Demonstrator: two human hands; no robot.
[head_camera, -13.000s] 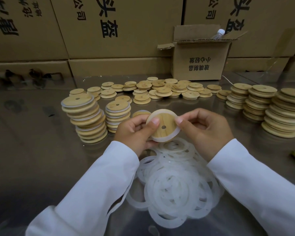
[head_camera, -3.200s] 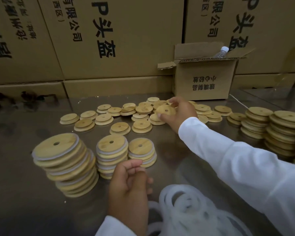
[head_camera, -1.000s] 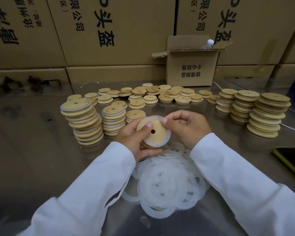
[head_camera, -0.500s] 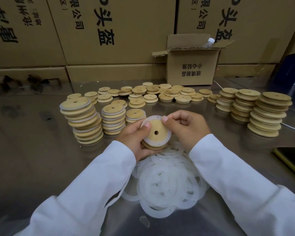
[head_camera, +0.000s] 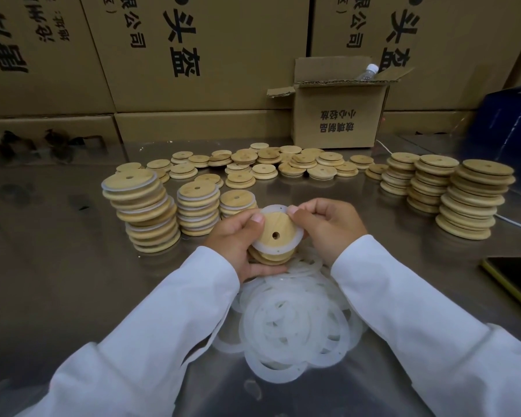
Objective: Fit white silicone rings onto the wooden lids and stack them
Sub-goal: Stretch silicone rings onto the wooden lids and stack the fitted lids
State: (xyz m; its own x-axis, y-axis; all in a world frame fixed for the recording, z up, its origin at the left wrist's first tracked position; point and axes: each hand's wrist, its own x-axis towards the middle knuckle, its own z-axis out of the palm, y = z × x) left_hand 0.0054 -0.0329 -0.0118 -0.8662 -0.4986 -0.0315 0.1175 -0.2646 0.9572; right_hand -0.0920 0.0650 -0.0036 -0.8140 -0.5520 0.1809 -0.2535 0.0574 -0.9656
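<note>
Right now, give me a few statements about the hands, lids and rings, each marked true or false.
1. The left hand and right hand both grip a wooden lid with a white ring around it. True.
2. The pile of loose rings lies at the back beside the small cardboard box. False: it lies nearby, between the sleeves.
3. The stacks left of the hands carry white rings. True.
4. The small cardboard box is closed. False: its flaps are open and a bottle pokes out.
</note>
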